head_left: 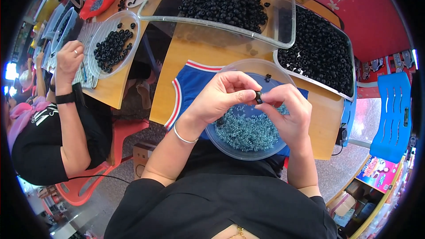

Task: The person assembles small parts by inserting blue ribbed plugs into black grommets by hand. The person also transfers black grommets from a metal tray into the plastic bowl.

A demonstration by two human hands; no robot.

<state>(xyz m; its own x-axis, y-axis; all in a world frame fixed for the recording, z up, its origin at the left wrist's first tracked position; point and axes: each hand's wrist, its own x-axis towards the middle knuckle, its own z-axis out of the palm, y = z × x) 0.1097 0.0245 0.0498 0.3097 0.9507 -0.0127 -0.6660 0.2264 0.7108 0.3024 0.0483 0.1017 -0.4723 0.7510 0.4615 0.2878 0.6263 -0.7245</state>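
Over a round clear tub [236,155], both my hands meet at one small black cord lock [258,97]. The thumb and forefinger of my left hand [230,95] pinch it from the left. From the right, my right hand [291,110] closes thumb and fingertips against it; whether a spring is also in that pinch is too small to see. Many tiny pale metal springs [248,133] fill the bottom of the tub. A few black pieces [268,78] lie near its far side. A blue cloth with red and white trim [189,82] is spread beneath the tub.
Behind the tub, a large clear bin [212,21] holds a heap of black round pieces. A white-rimmed tray [349,62] of the same pieces stands at right. On the left, a co-worker's hand [69,59] is beside a round container [137,28]. A blue chair [392,115] stands far right.
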